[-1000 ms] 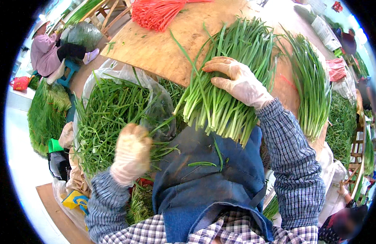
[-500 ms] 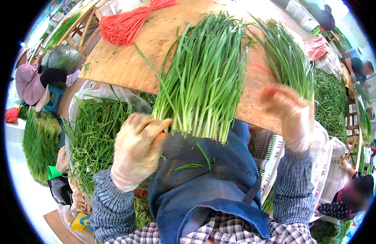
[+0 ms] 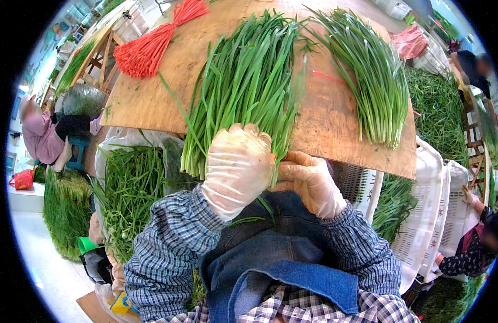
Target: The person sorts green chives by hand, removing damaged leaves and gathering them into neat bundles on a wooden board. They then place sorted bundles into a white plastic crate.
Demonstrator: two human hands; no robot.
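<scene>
A thick spread of garlic chives point(image 3: 243, 70) lies on the wooden board in front of me, leaf tips away and pale stem ends over the near edge. My left hand point(image 3: 238, 161), in a thin whitish glove, is curled over the stems at the near right of the spread. Close beside it my right hand point(image 3: 308, 180), gloved too, pinches a few stems at that right edge, fingertips almost touching the left hand. The left fingertips are partly hidden. A second bunch of garlic chives point(image 3: 375, 81) rests on the board's right side.
Red ties point(image 3: 146, 51) lie at the board's point(image 3: 130, 105) far left; one thin red strip point(image 3: 329, 76) lies between the bunches. A lined container of loose greens point(image 3: 133, 183) stands left below the board, white crates point(image 3: 421, 215) at right. Other people sit at both sides.
My left hand has moved right and up onto the stems. My right hand has come left and down from the second bunch to meet it. The view has shifted slightly.
</scene>
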